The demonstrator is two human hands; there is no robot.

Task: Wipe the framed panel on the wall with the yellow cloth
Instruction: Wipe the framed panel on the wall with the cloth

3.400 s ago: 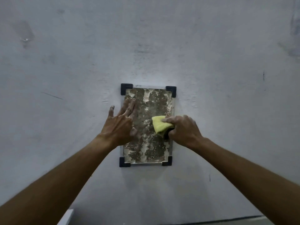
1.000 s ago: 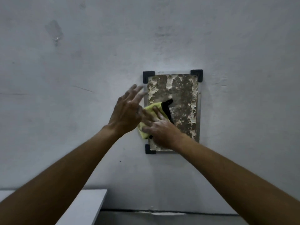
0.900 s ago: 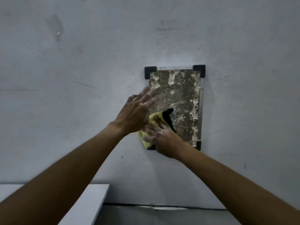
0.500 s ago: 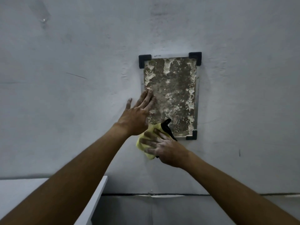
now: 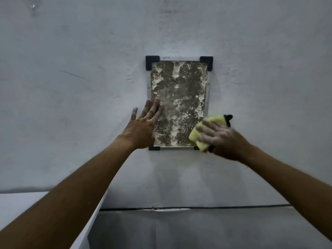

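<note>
A framed panel (image 5: 179,97) hangs on the grey wall, its surface mottled dark and pale, with black corner brackets. My left hand (image 5: 143,124) lies flat on the panel's lower left edge, fingers spread, holding nothing. My right hand (image 5: 221,139) presses the yellow cloth (image 5: 199,139) against the panel's lower right corner, hiding that bracket. The cloth has a black trim that sticks out above my fingers. My right hand looks blurred.
The grey wall (image 5: 71,105) fills most of the view. A white surface (image 5: 18,203) juts out at lower left beneath my left arm. A dark seam (image 5: 197,207) runs along the wall's base above a darker floor.
My right hand has swept the cloth from the panel's lower left corner across to its lower right corner. My left hand stays flat on the left edge.
</note>
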